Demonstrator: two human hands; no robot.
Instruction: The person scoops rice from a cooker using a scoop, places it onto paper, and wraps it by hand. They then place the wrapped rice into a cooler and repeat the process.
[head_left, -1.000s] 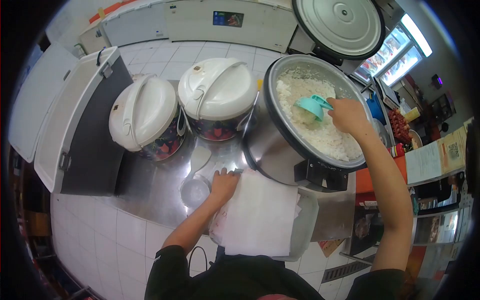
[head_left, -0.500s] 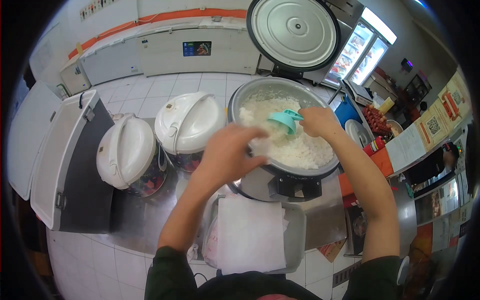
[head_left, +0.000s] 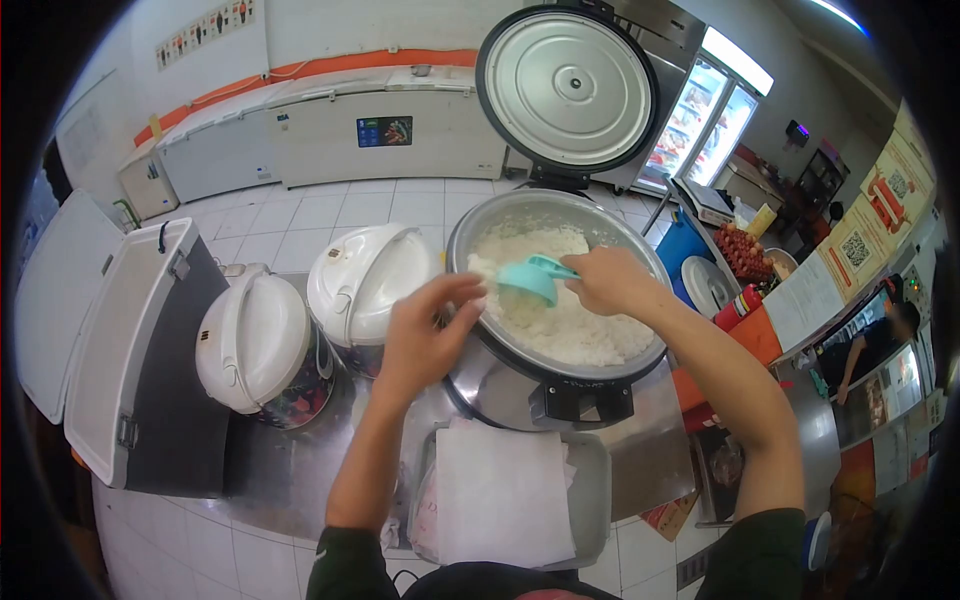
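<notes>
My right hand (head_left: 612, 280) grips the handle of a turquoise scoop (head_left: 528, 282), its cup tilted above the rice. White cooked rice (head_left: 590, 335) fills much of a large rice cooker (head_left: 655, 255), whose round metal lid (head_left: 575, 80) stands raised behind. At the cooker's left rim, my left hand (head_left: 425, 330) hovers with thumb and fingers apart and nothing visible between them. Directly below the cooker, a stack of white paper sheets (head_left: 505, 495) lies in a grey tray (head_left: 597, 490).
Two white-lidded containers (head_left: 262, 340) stand left of the cooker, beside an open cooler box (head_left: 150, 380). Chest freezers (head_left: 320, 150) line the back wall. On the right are eggs (head_left: 745, 252), a red fire extinguisher (head_left: 738, 308) and another person (head_left: 870, 345) farther off.
My left hand has drawn back left from over the rice to the cooker's rim. The scoop, still in my right hand, has shifted left and its cup has tipped.
</notes>
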